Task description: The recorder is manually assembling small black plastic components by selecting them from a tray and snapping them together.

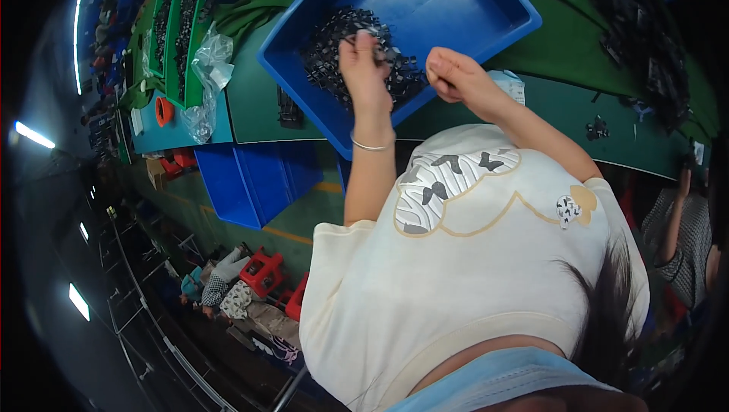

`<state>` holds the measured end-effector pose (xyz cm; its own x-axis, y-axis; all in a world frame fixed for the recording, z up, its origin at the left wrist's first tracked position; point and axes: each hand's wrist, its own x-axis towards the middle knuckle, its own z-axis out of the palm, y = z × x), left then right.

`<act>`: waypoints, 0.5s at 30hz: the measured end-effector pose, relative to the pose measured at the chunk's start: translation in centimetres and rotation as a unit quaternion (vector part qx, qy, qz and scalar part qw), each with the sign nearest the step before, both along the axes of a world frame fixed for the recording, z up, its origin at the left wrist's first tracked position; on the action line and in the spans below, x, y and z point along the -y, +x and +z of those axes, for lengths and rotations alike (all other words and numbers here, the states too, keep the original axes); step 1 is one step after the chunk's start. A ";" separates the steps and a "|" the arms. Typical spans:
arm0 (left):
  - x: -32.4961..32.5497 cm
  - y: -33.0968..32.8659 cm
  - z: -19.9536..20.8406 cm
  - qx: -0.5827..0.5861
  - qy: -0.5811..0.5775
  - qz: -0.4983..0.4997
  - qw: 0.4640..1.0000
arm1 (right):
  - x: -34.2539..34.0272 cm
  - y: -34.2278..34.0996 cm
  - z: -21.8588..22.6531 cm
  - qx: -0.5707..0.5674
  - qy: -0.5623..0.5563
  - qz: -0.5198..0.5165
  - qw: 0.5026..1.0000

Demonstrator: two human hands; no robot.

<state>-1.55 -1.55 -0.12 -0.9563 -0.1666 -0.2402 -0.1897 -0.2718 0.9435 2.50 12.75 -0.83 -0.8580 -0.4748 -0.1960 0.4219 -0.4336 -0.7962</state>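
Note:
A blue plastic bin (282, 70) stands in front of me with a heap of small black parts (326, 55) piled toward its left side. My left hand (366, 74), with a bracelet on the wrist, is over this heap with its fingers curled. Dark bits show beside those fingers, but I cannot tell whether they are gripped or lie behind. Above the bin's near right rim, my right hand (459, 78) is closed in a fist, apart from the left. Whatever it holds is hidden.
Green trays (181, 40) of black parts and a clear plastic bag (209, 70) are on the left, near an orange ring (163, 111). Black pieces (638, 40) pile up at the right. An empty-looking blue crate (254, 180) sits below the table. Other people are nearby.

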 end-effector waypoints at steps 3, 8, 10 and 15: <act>-1.3 0.8 0.4 -0.005 -0.035 -0.017 0.999 | -0.3 -0.8 -0.6 0.035 -0.032 0.001 0.999; -1.6 1.1 0.1 -0.022 -0.112 -0.091 0.989 | 0.5 -1.7 -0.5 -0.092 0.208 -0.015 0.974; -1.7 0.8 -1.0 -0.046 -0.084 -0.070 0.993 | 1.1 -1.2 -0.6 -0.253 0.275 -0.100 0.922; 1.8 -1.5 -2.6 0.013 -0.067 0.103 0.992 | 2.5 1.6 1.7 -0.488 0.199 -0.070 0.847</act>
